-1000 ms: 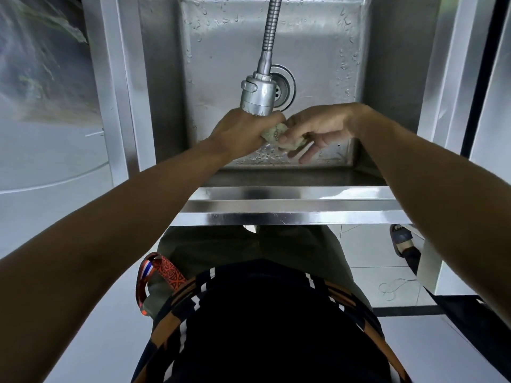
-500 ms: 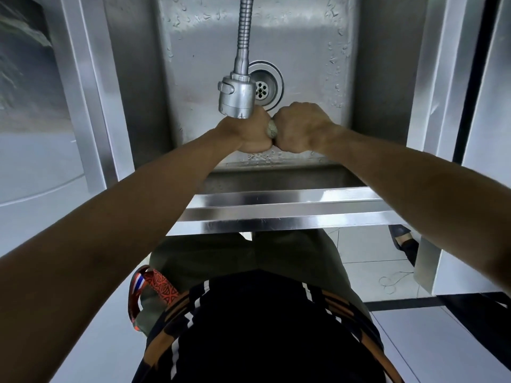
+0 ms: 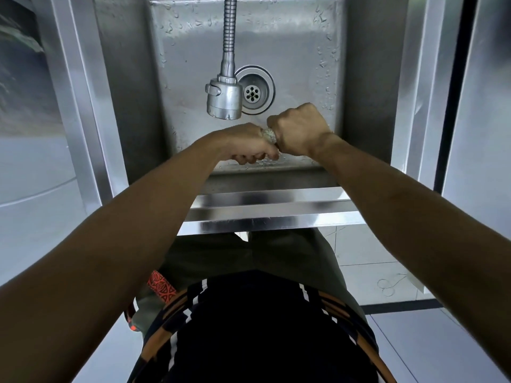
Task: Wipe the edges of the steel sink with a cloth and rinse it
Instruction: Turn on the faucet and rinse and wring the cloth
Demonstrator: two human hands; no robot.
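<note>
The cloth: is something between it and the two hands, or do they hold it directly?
Nothing visible stands between. The left hand and right hand both grip the cloth directly, over the sink. The faucet head hangs farther back, apart from them.

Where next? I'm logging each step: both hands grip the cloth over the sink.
Probably finish the wring: twist the fists opposite ways. The left hand and right hand clench the bunched cloth over the sink, beside the sprayer, which shows no stream.
</note>
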